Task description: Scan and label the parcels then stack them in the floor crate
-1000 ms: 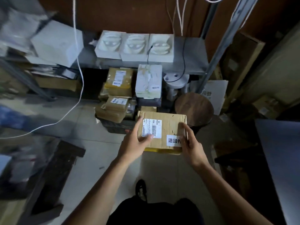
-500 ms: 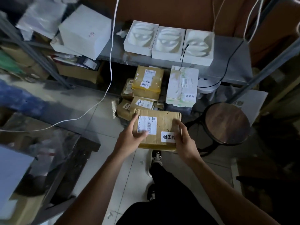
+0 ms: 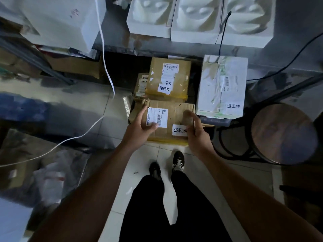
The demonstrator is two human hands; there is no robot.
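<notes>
Two hands on brown cardboard parcel [image 3: 167, 119] over floor stack; I see left hand [image 3: 138, 128] gripping left edge, thumb on barcode label [image 3: 157, 117]; right hand [image 3: 195, 133] curled round right edge beside return sticker [image 3: 180, 130]; white parcel [image 3: 221, 86] just right; round stool [image 3: 283, 133] beyond.

The right end of the held parcel [image 3: 173, 117] is covered by the right hand [image 3: 196, 135], and the last character of its white sticker [image 3: 180, 130] is hidden behind the fingers [image 3: 191, 116]. Part of the barcode label [image 3: 157, 117] is masked by the left hand [image 3: 138, 130]. The foam trays [image 3: 197, 18] are cut off by the top edge (their upper halves unseen). The floor crate cannot be made out beneath the stacked parcels [image 3: 167, 79]. The clutter at left [image 3: 43, 172] is blurred beyond telling.
</notes>
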